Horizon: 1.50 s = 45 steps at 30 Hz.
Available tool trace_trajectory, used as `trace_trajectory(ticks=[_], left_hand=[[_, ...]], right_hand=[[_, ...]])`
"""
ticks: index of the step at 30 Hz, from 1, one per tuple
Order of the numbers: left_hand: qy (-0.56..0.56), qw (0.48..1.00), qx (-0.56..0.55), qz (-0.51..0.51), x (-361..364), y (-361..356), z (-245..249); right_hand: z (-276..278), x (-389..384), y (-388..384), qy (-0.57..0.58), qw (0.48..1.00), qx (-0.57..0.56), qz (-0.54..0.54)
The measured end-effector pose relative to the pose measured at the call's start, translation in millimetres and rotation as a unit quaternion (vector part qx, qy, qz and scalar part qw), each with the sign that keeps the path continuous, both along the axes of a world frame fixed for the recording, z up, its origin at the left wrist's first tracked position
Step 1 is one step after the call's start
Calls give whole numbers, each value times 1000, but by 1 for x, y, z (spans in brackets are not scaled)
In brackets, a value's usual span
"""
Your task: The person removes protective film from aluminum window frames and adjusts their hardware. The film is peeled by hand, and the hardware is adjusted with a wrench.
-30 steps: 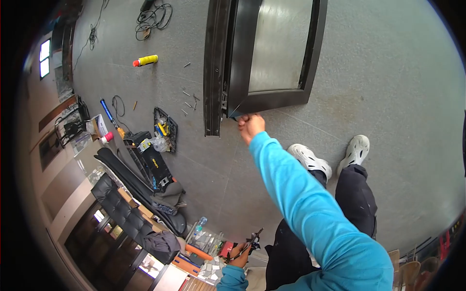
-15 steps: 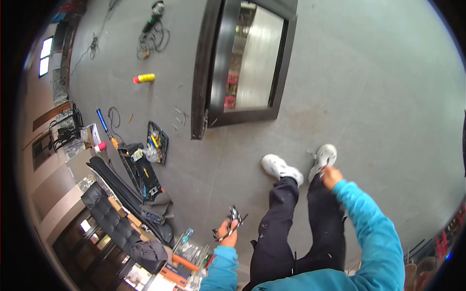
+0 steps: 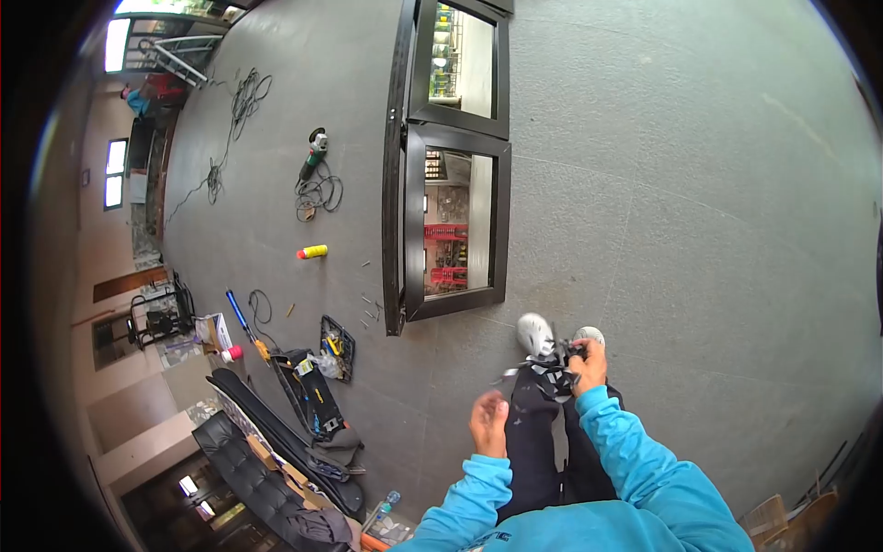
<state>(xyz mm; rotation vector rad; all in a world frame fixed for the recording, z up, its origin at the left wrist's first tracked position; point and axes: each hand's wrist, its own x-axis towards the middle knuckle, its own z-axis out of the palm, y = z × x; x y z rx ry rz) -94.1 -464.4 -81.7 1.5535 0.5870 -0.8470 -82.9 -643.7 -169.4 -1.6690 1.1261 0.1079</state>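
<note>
My right hand [image 3: 590,368] is closed around a bundle of small black and silver strip-like pieces [image 3: 552,359], held over my knees. What exactly these pieces are is too small to tell. To the left of it, my left hand [image 3: 489,423] is raised with thumb and curved fingers apart; its fingertips are a little blurred, and I see nothing held in them. A thin blurred end of the bundle sticks out toward this hand. Ahead of my white shoes [image 3: 534,333] a black-framed glass window unit [image 3: 455,311] rests on the floor.
Left of the frame lie an angle grinder [image 3: 313,156] with its coiled cord, a yellow spray can [image 3: 314,251], and a black tray of small tools [image 3: 338,348]. An open black tool case [image 3: 317,396] and a black sofa [image 3: 235,455] are nearer on the left. Grey tile floor [image 3: 699,230] extends right.
The dark bundle has passed from my left hand to my right. Both hands have come closer together, and my view has tilted up to show more of the window unit.
</note>
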Motion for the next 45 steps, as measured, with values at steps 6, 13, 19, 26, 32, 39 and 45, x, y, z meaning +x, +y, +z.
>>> trace_trajectory(ticks=[6,13,19,26,32,39,45], left_hand=[[-40,980,-134,141,104,-64,-4],[-213,927,280,130,332,-22,-79],[-266,796,495,-223,550,10,-105],[-207,790,512,-267,575,14,-148],[-204,808,503,-231,580,7,-147],[-196,801,504,-257,581,9,-149],[-192,813,497,-234,584,-1,-146]], right_hand=[[67,91,8,-241,940,74,228],[17,316,-51,-190,916,222,274],[-103,552,9,-126,958,206,153],[-164,632,70,-41,931,358,52],[-159,633,64,-81,919,384,38],[-170,637,61,-213,939,191,189],[-169,643,67,-25,884,466,15]])
